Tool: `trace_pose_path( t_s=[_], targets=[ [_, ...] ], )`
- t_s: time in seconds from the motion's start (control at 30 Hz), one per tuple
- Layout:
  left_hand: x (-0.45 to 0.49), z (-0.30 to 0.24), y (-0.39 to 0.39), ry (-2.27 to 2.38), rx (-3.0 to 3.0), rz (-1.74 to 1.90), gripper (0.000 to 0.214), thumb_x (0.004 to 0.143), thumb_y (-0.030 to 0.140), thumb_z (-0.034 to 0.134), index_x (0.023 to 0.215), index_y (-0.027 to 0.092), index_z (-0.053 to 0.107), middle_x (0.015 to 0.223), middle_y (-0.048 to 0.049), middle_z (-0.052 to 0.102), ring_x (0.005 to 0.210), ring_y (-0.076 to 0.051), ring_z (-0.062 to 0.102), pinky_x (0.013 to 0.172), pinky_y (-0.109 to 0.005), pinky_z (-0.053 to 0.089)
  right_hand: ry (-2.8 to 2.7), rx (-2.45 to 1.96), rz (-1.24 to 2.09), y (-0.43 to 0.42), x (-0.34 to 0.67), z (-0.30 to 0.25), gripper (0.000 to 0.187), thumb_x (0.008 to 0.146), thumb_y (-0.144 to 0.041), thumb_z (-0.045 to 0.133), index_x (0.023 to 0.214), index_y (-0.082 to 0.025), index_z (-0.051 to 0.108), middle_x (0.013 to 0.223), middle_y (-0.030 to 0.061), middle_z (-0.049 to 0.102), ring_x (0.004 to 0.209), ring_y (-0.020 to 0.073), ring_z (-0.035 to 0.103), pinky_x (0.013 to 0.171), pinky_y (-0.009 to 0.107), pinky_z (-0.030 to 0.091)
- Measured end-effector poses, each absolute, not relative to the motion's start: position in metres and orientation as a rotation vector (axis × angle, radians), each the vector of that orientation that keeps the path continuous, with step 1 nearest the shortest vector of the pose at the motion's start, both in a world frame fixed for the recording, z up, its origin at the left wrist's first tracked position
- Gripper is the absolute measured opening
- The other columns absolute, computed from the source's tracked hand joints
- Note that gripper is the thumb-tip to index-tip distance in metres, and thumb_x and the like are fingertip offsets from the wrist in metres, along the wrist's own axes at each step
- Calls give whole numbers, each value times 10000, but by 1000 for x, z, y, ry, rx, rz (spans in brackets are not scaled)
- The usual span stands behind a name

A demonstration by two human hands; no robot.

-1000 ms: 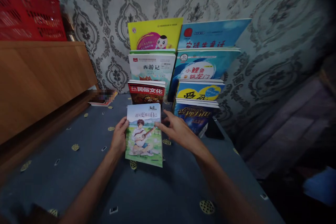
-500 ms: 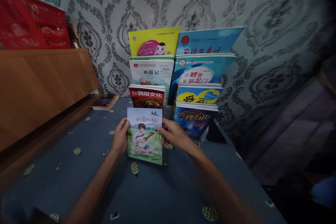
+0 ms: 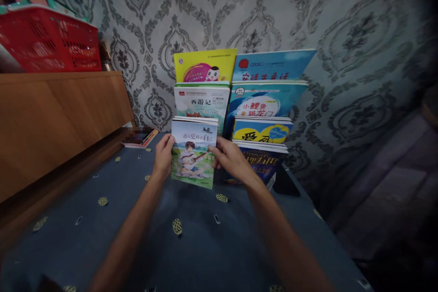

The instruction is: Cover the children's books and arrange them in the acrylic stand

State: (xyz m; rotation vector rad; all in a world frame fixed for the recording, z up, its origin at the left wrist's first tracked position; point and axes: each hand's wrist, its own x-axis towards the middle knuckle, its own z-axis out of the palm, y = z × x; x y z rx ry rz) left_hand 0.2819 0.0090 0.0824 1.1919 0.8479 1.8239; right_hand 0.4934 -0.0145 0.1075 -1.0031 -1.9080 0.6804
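Between both hands I hold a book (image 3: 192, 164) upright, its cover showing a figure with a guitar on green grass. My left hand (image 3: 163, 153) grips its left edge, and my right hand (image 3: 231, 157) grips the right edge with the thumb on the cover. The book stands in front of the left row of books and hides the red one there. Behind it are a pale green book (image 3: 201, 102) and a yellow book (image 3: 205, 65). In the right row stand a dark blue book (image 3: 258, 164), a yellow-and-blue book (image 3: 262, 131), a teal book (image 3: 270, 98) and a blue book (image 3: 275, 63).
A dark blue patterned cloth (image 3: 137, 237) covers the surface. At the left is a wooden cabinet (image 3: 61, 118) bearing a red basket (image 3: 51, 41). Some books (image 3: 140, 138) lie flat by the cabinet. A dark flat object (image 3: 286, 182) sits right of the rows, before the patterned wall (image 3: 143, 41).
Both hands have moved the guitar-cover book away from me, up against the left row. It now covers the red book's front. The camera view has shifted slightly.
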Motion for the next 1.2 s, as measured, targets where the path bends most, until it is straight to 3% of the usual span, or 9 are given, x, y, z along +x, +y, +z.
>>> trace_pose_path(
  t_s=[0.27, 0.57, 0.73, 0.93, 1.2],
  targets=[
    [283, 123, 30, 654, 1402, 1990, 272, 862, 456, 740, 1004, 225, 723, 930, 5, 680, 848, -127, 599, 763, -196, 469, -1770, -918, 327, -6, 491, 139, 248, 982, -478, 533, 975, -237, 591, 782, 28, 676, 730, 231, 708, 642, 344, 563],
    [285, 121, 33, 659, 1599, 2057, 448, 882, 595, 687, 1152, 240, 728, 1121, -37, 712, 1089, -193, 644, 975, -289, 477, -1696, -855, 309, -5, 492, 124, 372, 999, -580, 501, 1109, -243, 613, 861, 41, 683, 781, 246, 711, 702, 386, 596],
    [279, 115, 37, 741, 1596, 2073, 450, 882, 602, 682, 1146, 240, 729, 1099, -38, 716, 1065, -191, 647, 966, -289, 487, -1723, -849, 313, -1, 492, 121, 341, 1005, -553, 499, 1079, -251, 640, 846, 48, 674, 814, 264, 699, 733, 421, 606],
    [269, 113, 43, 750, 1652, 2089, 433, 901, 577, 674, 1132, 214, 721, 1052, -41, 709, 1013, -183, 651, 956, -302, 499, -1724, -773, 294, -2, 488, 122, 388, 1030, -540, 459, 1196, -245, 647, 1021, 71, 707, 885, 256, 712, 817, 432, 602],
    [260, 108, 48, 797, 1795, 2020, 412, 953, 584, 594, 1181, 257, 700, 1016, -31, 696, 971, -183, 666, 860, -302, 538, -1720, -714, 300, 5, 486, 117, 380, 1024, -559, 472, 1207, -280, 653, 1077, 69, 713, 890, 249, 722, 834, 449, 605]
  ],
)
